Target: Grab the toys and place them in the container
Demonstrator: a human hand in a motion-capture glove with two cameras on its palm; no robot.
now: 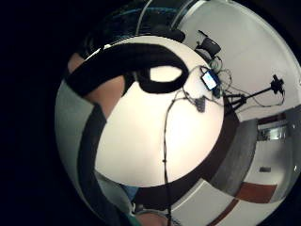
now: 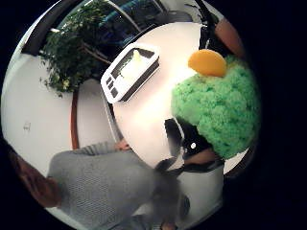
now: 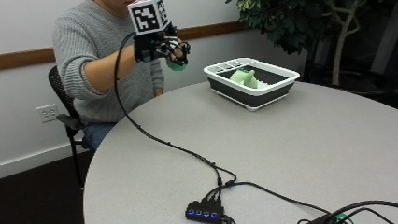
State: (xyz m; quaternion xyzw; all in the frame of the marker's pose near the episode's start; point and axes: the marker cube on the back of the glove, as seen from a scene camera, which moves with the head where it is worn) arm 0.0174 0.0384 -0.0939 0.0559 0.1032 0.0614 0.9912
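Right hand [image 3: 163,48] raised above the table [image 3: 261,140] edge, fingers curled around a green toy [image 3: 177,66]. Bin [image 3: 251,82] at its 3 o'clock holds another green toy [image 3: 243,76]. Only the thumb-side view shows the held toy's orange beak [image 2: 207,63].

Outside view evenly lit, soft indoor light, faint shadows under the container [image 3: 252,84] on the table [image 3: 311,154]. Both palm views round, strongly bent at edges, black surround. Table top glares white in both. Green toy [image 2: 218,112] close and soft-focused; sweater of the person [image 2: 105,184] blurred
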